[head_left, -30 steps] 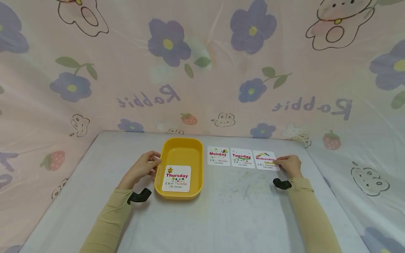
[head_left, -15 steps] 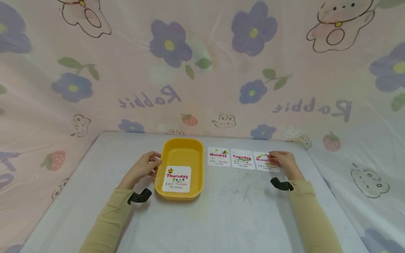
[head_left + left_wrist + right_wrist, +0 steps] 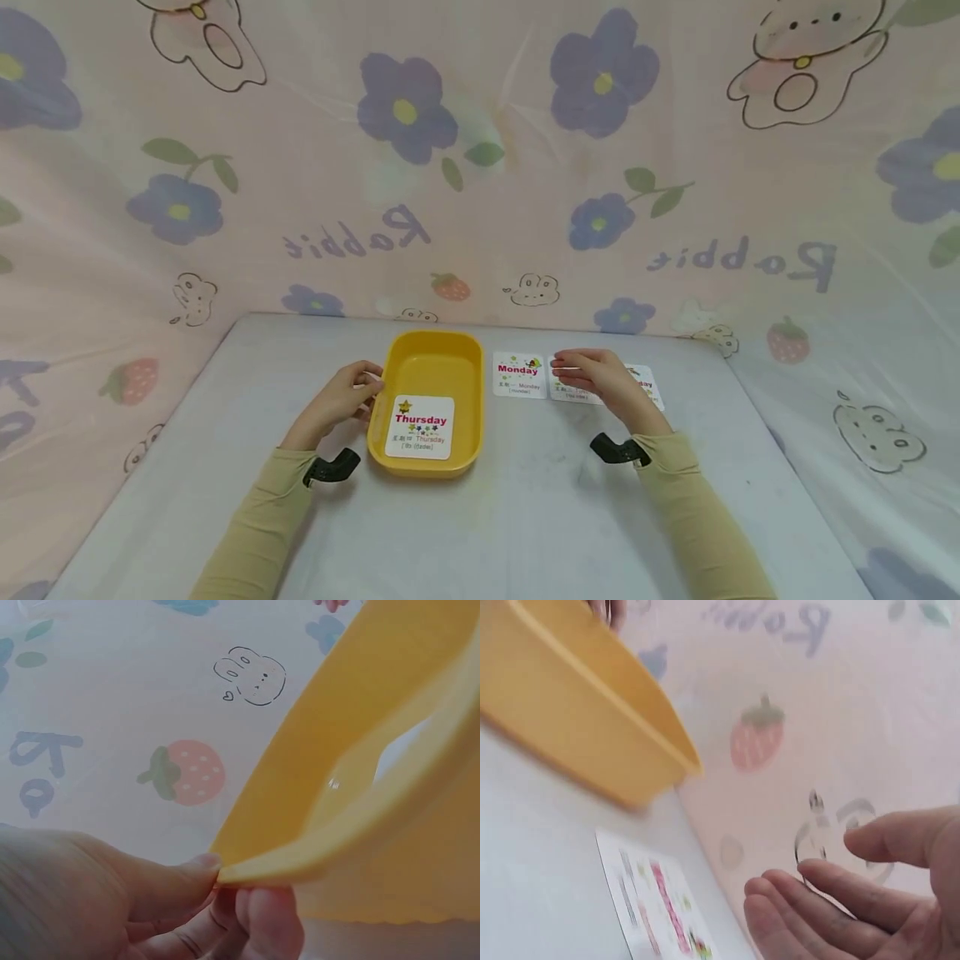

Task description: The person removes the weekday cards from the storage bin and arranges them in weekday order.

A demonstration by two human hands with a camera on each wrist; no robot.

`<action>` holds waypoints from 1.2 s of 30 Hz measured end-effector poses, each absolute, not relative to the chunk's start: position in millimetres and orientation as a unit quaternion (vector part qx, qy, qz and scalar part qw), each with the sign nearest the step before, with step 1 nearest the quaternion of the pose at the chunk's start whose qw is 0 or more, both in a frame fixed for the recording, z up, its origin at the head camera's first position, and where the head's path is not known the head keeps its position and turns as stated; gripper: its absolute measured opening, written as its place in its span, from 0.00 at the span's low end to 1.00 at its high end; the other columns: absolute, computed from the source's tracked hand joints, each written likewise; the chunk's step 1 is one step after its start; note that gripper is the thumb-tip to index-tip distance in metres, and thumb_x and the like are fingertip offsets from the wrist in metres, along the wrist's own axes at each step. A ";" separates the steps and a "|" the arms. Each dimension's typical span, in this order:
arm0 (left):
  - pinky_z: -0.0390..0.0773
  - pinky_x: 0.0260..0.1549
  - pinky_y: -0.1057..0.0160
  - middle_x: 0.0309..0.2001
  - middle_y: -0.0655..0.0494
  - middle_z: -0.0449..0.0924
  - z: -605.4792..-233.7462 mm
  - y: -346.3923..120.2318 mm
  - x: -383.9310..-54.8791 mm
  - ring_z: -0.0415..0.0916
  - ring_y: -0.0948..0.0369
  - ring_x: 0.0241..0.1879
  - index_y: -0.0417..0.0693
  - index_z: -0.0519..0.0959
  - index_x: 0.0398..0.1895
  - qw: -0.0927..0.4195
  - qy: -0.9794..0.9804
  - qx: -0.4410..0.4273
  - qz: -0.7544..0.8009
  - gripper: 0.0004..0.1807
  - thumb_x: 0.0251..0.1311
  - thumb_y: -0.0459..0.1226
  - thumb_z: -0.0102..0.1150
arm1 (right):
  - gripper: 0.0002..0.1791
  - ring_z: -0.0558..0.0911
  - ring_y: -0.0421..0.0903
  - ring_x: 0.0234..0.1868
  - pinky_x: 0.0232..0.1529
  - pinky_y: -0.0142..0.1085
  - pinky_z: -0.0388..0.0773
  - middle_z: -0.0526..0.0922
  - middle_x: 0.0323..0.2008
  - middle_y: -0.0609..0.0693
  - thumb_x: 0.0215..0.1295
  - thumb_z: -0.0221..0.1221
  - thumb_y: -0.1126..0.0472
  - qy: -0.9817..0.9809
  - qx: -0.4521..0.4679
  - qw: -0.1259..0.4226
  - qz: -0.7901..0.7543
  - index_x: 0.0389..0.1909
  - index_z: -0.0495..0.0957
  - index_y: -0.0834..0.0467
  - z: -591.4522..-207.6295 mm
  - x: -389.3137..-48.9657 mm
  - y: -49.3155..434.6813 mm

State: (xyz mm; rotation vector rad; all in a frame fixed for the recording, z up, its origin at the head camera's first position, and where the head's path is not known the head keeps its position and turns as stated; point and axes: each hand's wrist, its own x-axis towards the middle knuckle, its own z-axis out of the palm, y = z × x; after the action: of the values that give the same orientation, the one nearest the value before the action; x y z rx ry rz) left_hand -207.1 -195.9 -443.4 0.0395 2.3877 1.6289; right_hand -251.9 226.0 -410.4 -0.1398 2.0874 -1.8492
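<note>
My left hand (image 3: 343, 402) pinches the left rim of a yellow tray (image 3: 470, 400); the left wrist view has the thumb on top of the rim and fingers beneath. Inside the tray's near end lies a white Thursday card (image 3: 420, 427). My right hand (image 3: 603, 385) hovers over the card row with nothing in it, its fingers extended and thumb apart in the right wrist view. The Monday card (image 3: 519, 376) lies just left of its fingertips. Partly covered by the hand are the Tuesday card (image 3: 572, 395) and, further right, the Wednesday card (image 3: 646, 382).
The cards and tray lie on a white table (image 3: 525, 533). Behind it hangs a curtain (image 3: 480, 200) printed with flowers, rabbits and strawberries. A black curved mount sits at each wrist.
My right hand has let go of the Wednesday card's right edge and moved left over the Tuesday card. My left hand and the tray stay in place.
</note>
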 end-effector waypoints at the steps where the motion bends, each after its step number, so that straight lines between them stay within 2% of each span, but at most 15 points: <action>1: 0.80 0.25 0.59 0.39 0.41 0.75 -442.8 -195.6 -206.9 0.76 0.55 0.29 0.34 0.66 0.58 0.126 0.819 0.014 0.560 0.17 0.71 0.33 0.48 | 0.24 0.76 0.56 0.57 0.53 0.39 0.75 0.70 0.60 0.68 0.71 0.53 0.61 0.732 -0.053 0.177 -0.656 0.61 0.67 0.73 -408.1 -249.2 217.4; 7: 0.80 0.25 0.59 0.39 0.42 0.75 -443.3 -195.1 -207.2 0.76 0.55 0.29 0.33 0.65 0.58 0.125 0.821 0.016 0.557 0.17 0.70 0.33 0.49 | 0.21 0.74 0.59 0.59 0.53 0.40 0.74 0.73 0.58 0.66 0.72 0.52 0.62 0.692 -0.066 0.202 -0.690 0.60 0.68 0.70 -397.1 -232.7 164.5; 13: 0.80 0.26 0.59 0.37 0.44 0.75 -445.0 -196.8 -205.2 0.76 0.56 0.28 0.34 0.66 0.57 0.127 0.820 0.007 0.558 0.17 0.70 0.34 0.49 | 0.24 0.70 0.61 0.62 0.58 0.43 0.70 0.71 0.60 0.66 0.72 0.50 0.64 0.593 -0.037 0.267 -0.759 0.64 0.62 0.70 -398.3 -216.3 111.6; 16: 0.80 0.26 0.60 0.37 0.44 0.74 -445.5 -197.1 -204.6 0.75 0.56 0.28 0.34 0.66 0.57 0.127 0.819 0.009 0.560 0.17 0.71 0.34 0.48 | 0.25 0.67 0.61 0.64 0.62 0.44 0.66 0.68 0.62 0.67 0.70 0.50 0.64 0.579 -0.020 0.274 -0.768 0.64 0.61 0.72 -405.0 -211.4 91.6; 23: 0.80 0.25 0.60 0.37 0.44 0.75 -444.5 -194.6 -207.8 0.75 0.56 0.28 0.34 0.66 0.57 0.130 0.821 0.010 0.556 0.16 0.70 0.34 0.49 | 0.26 0.59 0.63 0.67 0.68 0.47 0.53 0.59 0.66 0.70 0.74 0.42 0.62 0.586 -0.008 0.285 -0.758 0.66 0.55 0.75 -409.9 -211.0 68.7; 30: 0.80 0.25 0.60 0.37 0.44 0.75 -444.4 -195.8 -208.9 0.75 0.56 0.28 0.35 0.66 0.57 0.133 0.821 0.002 0.555 0.17 0.70 0.34 0.50 | 0.32 0.56 0.59 0.64 0.69 0.48 0.49 0.57 0.63 0.65 0.70 0.48 0.56 0.592 0.047 0.295 -0.749 0.67 0.53 0.70 -408.2 -210.4 53.5; 36: 0.81 0.24 0.60 0.36 0.43 0.75 -445.2 -196.0 -209.4 0.75 0.56 0.27 0.34 0.65 0.56 0.135 0.815 0.013 0.563 0.16 0.70 0.34 0.50 | 0.36 0.50 0.60 0.68 0.70 0.49 0.44 0.52 0.66 0.64 0.68 0.51 0.54 0.584 0.083 0.302 -0.749 0.69 0.50 0.69 -413.7 -212.0 45.8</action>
State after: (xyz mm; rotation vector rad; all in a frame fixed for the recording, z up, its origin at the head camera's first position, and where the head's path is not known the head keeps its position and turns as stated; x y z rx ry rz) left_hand -209.4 -196.0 -445.2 0.0376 2.3611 1.6315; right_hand -212.0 45.8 -413.7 0.2199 1.5480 -1.9875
